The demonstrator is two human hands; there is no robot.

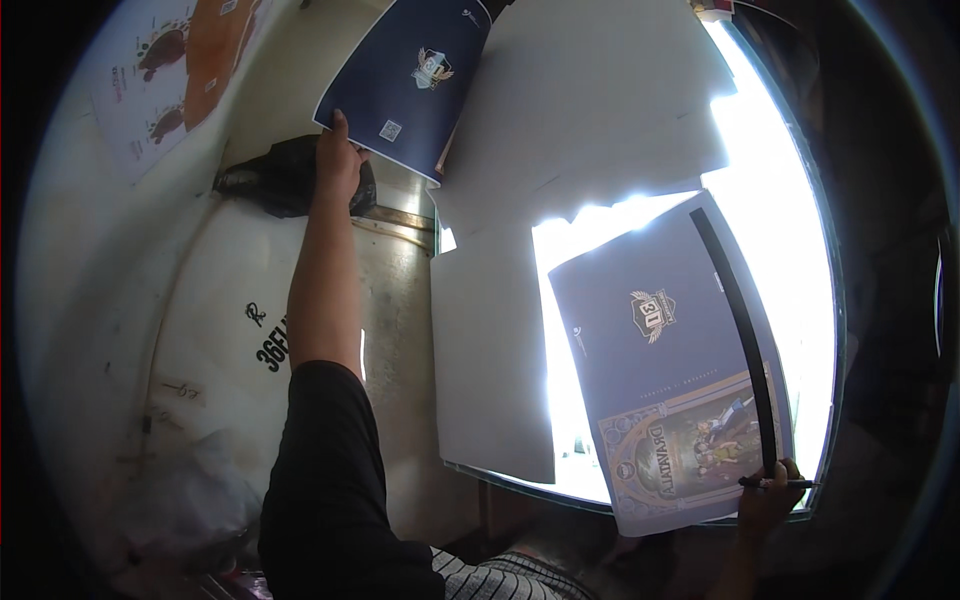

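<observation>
At the upper left, my left hand (340, 165) is closed on the near corner of a dark blue printed sheet (400, 85), thumb on top. The sheet carries a winged crest and a small square code. Low on the right, my right hand (768, 505) is closed around a slim black pen-like tool (775, 483), held crosswise. Close to those fingers ends a long flat black strip (738, 320). That strip lies along the right side of a large blue printed sheet (640, 350) with a crest and an illustrated panel. Whether my right hand also grips the strip, I cannot tell.
Under the sheet is a brightly lit glass-topped table (800, 240). Grey-white board pieces (590, 110) with ragged edges cover its left part. Left of it are a pale surface (220, 320) with dark lettering, a black plastic bag (275, 180) and an orange-and-white print (180, 70).
</observation>
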